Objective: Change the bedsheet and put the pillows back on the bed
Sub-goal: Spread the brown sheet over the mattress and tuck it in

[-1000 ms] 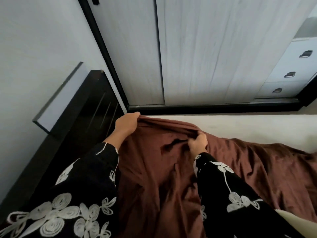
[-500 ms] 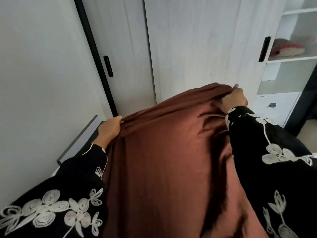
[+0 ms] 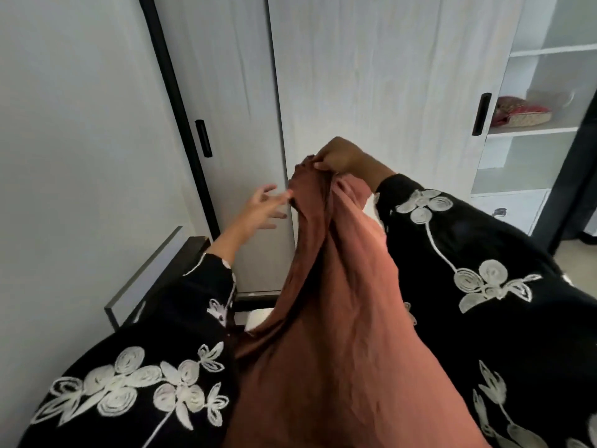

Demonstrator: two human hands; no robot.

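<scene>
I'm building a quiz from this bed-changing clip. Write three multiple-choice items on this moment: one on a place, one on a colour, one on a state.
1. Where does the red item lie?
A. On an open shelf at the right
B. On the headboard
C. On the floor by the door

2. What colour is the sheet being lifted?
A. White
B. Reddish brown
C. Blue

3. How do the hands stand on the sheet?
A. Both clench it
B. Neither touches it
C. Right grips it, left is open

Answers:
1. A: the red item rests on a shelf beside the wardrobe door.
2. B: the sheet hangs in reddish-brown folds.
3. C: the right hand bunches the sheet's top, while the left hand has spread fingers beside it.
</scene>
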